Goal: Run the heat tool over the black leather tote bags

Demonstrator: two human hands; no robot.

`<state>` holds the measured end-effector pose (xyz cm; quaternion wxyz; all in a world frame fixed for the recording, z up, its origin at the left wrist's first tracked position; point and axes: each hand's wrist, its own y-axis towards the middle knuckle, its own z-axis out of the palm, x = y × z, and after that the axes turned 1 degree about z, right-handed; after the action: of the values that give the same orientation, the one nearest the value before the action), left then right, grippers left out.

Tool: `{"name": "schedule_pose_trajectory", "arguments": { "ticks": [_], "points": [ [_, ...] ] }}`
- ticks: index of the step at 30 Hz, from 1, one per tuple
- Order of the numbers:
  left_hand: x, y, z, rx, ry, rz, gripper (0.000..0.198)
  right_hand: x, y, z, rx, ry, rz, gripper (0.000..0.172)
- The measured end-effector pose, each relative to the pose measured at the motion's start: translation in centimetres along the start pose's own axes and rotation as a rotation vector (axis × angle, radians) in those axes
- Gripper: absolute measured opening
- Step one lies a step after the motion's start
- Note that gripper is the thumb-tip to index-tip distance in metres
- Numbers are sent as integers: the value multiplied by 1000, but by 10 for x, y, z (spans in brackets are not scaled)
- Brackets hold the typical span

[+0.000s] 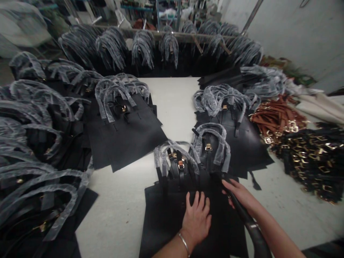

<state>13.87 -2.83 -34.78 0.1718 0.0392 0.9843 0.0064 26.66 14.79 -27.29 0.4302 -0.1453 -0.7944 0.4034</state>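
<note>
Whitish tabletop, wrapped handles crowding its left. At its near middle the left hand lies spread-fingered on a black panel — the right hand grips a dark tubular piece. Rightward: brown straps, buckled black straps, pale wall beyond.

Free lane over tabletop between 2 black panel stacks

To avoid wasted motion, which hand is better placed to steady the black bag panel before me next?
Probably left: the left hand lies spread on the black bag panel, while the right hand grasps a dark curved handle.
</note>
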Motion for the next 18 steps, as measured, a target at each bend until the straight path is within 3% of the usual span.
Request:
{"name": "schedule_pose_trajectory", "arguments": {
  "ticks": [5, 18],
  "points": [
    [-1, 1, 1, -10, -7, -17, 53, 15, 8, -3, 54, 11, -30, 31],
    [-3, 1, 2, 0, 23, -20, 54, 12, 4, -17, 138, -41, -56, 36]
  ]
}}
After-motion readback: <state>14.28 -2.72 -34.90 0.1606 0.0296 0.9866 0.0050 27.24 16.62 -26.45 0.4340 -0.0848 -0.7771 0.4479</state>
